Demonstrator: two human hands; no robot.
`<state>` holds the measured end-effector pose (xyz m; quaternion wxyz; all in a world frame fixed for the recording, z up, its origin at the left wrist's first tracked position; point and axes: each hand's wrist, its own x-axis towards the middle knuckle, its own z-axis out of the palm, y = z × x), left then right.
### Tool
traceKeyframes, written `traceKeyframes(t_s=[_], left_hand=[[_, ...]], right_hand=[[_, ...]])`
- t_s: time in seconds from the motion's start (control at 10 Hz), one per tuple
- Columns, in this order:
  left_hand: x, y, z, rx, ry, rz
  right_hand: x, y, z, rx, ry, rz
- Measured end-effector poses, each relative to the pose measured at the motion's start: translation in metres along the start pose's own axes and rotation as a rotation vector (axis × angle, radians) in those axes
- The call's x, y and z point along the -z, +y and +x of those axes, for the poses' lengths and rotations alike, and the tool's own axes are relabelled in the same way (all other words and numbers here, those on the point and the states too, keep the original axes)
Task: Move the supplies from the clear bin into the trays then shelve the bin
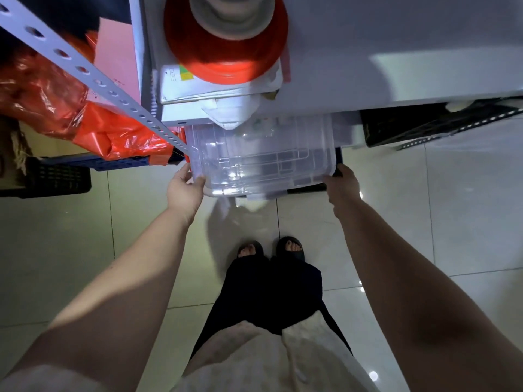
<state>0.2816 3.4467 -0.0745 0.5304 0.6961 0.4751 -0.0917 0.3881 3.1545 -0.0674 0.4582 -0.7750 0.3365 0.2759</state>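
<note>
The clear plastic bin [263, 159] sticks out from under a white shelf board [368, 66], its far part hidden beneath it. Nothing shows inside the bin's visible part. My left hand [184, 190] grips the bin's near left corner, thumb on the rim and fingers curled against the side. My right hand [342, 185] grips the near right corner, fingers wrapped over the edge. No trays are in view.
A red spool [226, 52] stands on white boxes on the shelf board above the bin. A perforated metal upright [93, 77] runs diagonally at left, with red plastic bags [56, 103] behind it. Black crates [56, 179] sit on the tiled floor.
</note>
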Motion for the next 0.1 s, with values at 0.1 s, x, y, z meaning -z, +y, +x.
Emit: traceKeyframes(t_s=[0.1], left_hand=[[-0.0068, 0.0372, -0.029, -0.295, 0.022, 0.369]], right_hand=[[0.0127, -0.0183, -0.0307, 0.215, -0.03, -0.041]])
